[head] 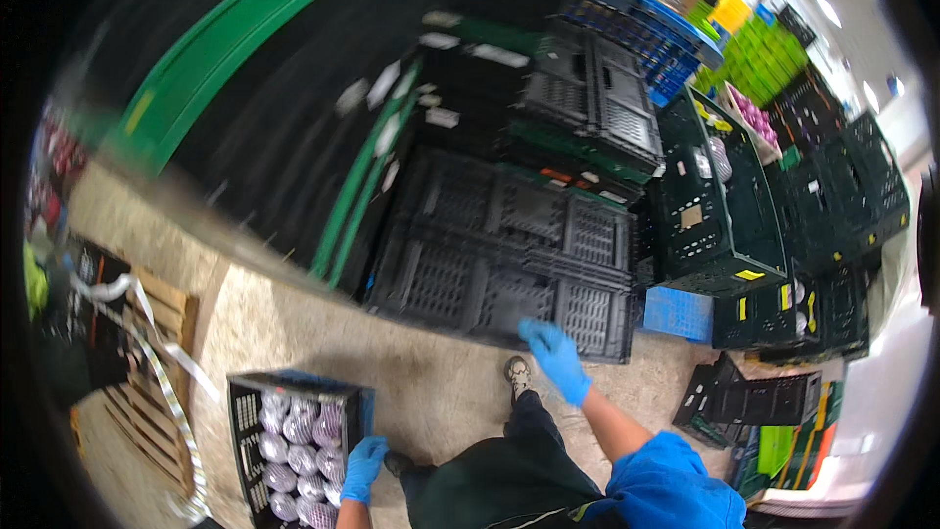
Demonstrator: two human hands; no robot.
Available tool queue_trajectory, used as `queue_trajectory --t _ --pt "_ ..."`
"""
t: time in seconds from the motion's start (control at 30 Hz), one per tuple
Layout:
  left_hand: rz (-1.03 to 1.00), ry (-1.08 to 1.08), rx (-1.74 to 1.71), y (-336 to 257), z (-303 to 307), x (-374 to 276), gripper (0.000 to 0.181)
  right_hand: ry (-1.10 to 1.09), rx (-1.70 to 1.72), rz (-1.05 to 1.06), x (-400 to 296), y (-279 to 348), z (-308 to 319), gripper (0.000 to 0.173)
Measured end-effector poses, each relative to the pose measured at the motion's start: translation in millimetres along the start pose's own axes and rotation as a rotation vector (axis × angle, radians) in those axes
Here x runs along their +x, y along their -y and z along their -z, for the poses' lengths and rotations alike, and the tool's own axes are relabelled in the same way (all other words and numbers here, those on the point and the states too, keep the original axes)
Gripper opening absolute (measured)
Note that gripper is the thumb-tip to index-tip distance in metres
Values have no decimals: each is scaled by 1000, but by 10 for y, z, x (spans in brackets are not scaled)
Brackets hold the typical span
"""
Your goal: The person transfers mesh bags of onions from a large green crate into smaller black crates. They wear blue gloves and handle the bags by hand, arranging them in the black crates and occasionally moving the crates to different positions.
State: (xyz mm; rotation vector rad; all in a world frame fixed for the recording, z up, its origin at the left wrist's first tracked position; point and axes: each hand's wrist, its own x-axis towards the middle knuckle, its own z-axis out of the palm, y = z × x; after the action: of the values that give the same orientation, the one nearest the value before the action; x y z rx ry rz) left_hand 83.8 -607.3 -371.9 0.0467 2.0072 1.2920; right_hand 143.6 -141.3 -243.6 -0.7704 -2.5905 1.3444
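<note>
My left hand (365,469), in a blue glove, is beside the right side of a black plastic crate (246,448); whether it touches the crate I cannot tell. The crate holds several round purple-and-white items in netting (302,459). My right hand (556,356), also gloved in blue, is over the lower edge of a large dark grey plastic crate (507,264) with slotted panels. Its fingers look curled and blurred, and whether they touch the crate is unclear.
Tall dark crates with green edges (367,184) rise ahead. More black crates (705,191) are stacked at the right, one above a blue crate (677,312). Wooden pallets (147,419) and a loose pale strap (172,382) lie at the left.
</note>
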Motion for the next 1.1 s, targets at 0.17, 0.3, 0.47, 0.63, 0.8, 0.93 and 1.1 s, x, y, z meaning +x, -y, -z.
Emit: queue_trajectory --t 0.17,0.3,0.47,0.63,0.8,0.93,1.1 --pt "-204 91 -45 -2032 -1257 879 17 -24 -504 213 1475 -121 734 59" --pt "-196 274 139 -3338 -2427 1157 23 -149 -682 534 1879 -320 503 70" --pt "-429 381 893 -3546 -2981 1578 24 244 -539 258 2008 -230 546 65" --pt "-649 179 954 -3431 -3021 1965 23 286 -524 298 2242 -9 851 33" --pt "-609 258 915 -3814 -3170 2046 21 303 -288 353 2313 11 1296 35" --pt "-495 310 551 -4152 -3197 1861 21 167 79 332 2610 138 2341 43" --pt "-541 230 445 -5208 -3109 2396 21 -258 534 124 3784 -320 3255 36"
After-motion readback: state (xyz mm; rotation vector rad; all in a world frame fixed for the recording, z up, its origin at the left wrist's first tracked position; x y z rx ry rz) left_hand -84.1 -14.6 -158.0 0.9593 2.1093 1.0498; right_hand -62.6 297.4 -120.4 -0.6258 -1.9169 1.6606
